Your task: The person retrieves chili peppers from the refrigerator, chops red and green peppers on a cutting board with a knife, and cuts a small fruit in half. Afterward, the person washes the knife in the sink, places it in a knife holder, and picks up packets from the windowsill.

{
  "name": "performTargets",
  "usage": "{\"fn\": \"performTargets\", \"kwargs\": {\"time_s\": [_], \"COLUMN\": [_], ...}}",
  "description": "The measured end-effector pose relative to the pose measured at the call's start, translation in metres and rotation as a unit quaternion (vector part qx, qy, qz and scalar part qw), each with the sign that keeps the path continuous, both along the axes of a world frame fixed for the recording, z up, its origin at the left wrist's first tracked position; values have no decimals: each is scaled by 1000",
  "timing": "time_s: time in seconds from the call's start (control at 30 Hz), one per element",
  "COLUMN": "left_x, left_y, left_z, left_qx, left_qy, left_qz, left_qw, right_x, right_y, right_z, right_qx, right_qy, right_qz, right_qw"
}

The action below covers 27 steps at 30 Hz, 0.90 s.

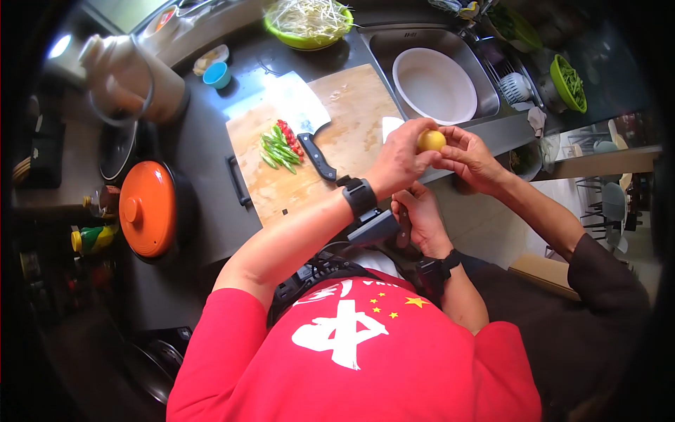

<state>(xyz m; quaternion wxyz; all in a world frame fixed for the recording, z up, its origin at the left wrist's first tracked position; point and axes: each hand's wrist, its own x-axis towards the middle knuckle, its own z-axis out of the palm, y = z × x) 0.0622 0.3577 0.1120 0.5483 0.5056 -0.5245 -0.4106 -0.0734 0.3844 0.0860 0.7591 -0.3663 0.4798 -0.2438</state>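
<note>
My left hand (404, 155) reaches out past the cutting board with its fingers closed on a small round yellow thing (431, 141), which looks like a fruit or vegetable. Another person's hand (470, 158) touches the same yellow thing from the right. Lower down, near my belly, my right hand (424, 219) is wrapped round a brown handle (403, 226); the tool's working end is hidden. On the wooden cutting board (351, 105) lies a cleaver (318, 156) with a black handle, beside sliced green peppers (279, 149) and chopped red peppers (290, 135).
A white basin (436, 84) sits in the sink (380, 42) ahead. Bean sprouts fill a green bowl (309, 39) at the back, near a small blue cup (216, 74). To the left stands a pot with an orange lid (146, 209). The other person's dark sleeve (606, 274) is at right.
</note>
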Motion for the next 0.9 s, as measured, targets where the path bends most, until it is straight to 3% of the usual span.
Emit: {"fn": "performTargets", "kwargs": {"time_s": [0.07, 0.1, 0.17, 0.33, 0.6, 0.7, 0.77, 0.8, 0.9], "left_x": [14, 22, 50, 88, 82, 75, 71, 69, 58], "left_y": [7, 10, 25, 49, 55, 51, 47, 46, 46], "left_z": [-4, -16, -16, -37, -47, -44, -47, -49, -66], "left_qx": [93, 69, 124, 154, 144, 182, 203, 207, 110], "left_qy": [140, 210, 304, 371, 458, 376, 123, -9, -220], "left_qz": [-54, -51, -73, -62, -38, 21, 80, 105, 192], "left_qw": [984, 974, 942, 914, 877, 908, 968, 973, 950], "right_x": [-1, -1, -2, -4, 8, 14, 12, 14, 13], "right_y": [-2, -4, -6, -8, -12, -11, -12, -10, -9], "right_z": [-1, -3, -5, -4, 4, 14, 7, 12, 12], "right_qx": [-13, -22, -42, -103, -202, -298, -422, -474, -555], "right_qy": [-15, -14, -12, 41, 111, 202, 257, 277, 320], "right_qz": [-1, -3, -7, -20, -1, 46, 71, 74, 102], "right_qw": [1000, 1000, 999, 994, 973, 932, 866, 832, 761]}}
